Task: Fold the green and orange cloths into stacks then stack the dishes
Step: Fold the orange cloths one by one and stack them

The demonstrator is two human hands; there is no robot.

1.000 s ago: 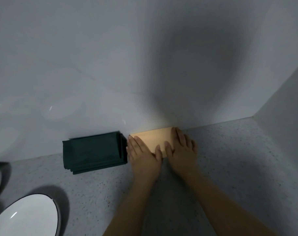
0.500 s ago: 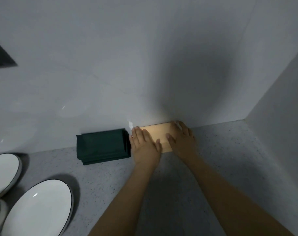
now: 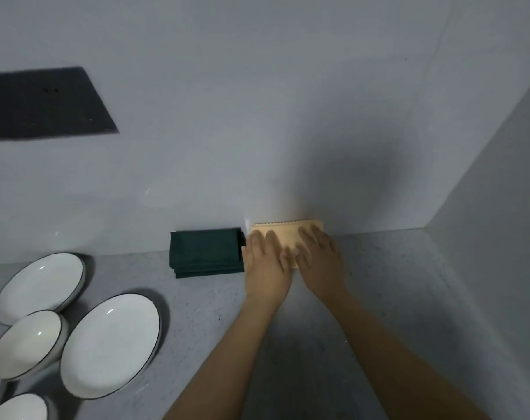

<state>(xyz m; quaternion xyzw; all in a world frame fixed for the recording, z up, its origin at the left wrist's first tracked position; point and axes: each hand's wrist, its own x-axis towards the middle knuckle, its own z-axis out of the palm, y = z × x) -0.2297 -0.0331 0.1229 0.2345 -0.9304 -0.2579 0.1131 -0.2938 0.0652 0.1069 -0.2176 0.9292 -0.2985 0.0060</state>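
A folded stack of orange cloths lies on the grey counter against the back wall. My left hand and my right hand both rest flat on it, fingers straight, side by side. Touching its left side sits a folded stack of dark green cloths. Several white dishes with dark rims stand apart at the lower left: a large plate, another plate behind it, and a bowl between them.
The speckled grey counter meets a wall at the back and a side wall at the right. A dark panel hangs on the back wall at upper left. More dish rims show at the bottom left corner.
The view has swung left and up, bringing more dishes and the dark wall panel into sight. Both hands stay flat on the orange stack, shifted slightly.
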